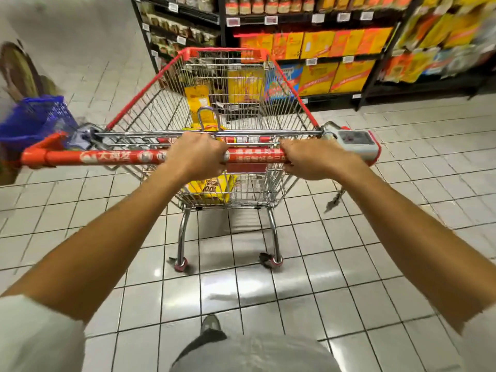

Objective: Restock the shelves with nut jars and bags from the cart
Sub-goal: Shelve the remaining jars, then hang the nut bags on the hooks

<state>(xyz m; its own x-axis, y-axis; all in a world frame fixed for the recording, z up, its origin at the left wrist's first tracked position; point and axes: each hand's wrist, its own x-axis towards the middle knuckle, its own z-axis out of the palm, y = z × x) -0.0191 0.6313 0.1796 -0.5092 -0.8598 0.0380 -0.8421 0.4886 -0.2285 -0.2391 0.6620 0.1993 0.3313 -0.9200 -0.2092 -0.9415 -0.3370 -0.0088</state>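
A wire shopping cart [284, 103] with red trim stands in front of me on the tiled floor. Its red handle bar [107, 157] runs across the middle of the view. My left hand [198, 157] grips the bar near its centre, and my right hand [308, 159] grips it further right, beside a grey coin lock [354, 143]. Yellow bags [212, 187] lie in the bottom of the basket, and another yellow bag [198, 103] stands upright further in. Dark shelves [308, 49] beyond the cart hold orange and yellow boxes and rows of jars [265, 4].
A blue plastic basket [35, 119] sits at the left edge by the handle's end. More shelving with yellow bags [442, 36] fills the upper right. Grey tiled floor [402, 210] spreads around the cart. My shoe [210, 323] shows at the bottom.
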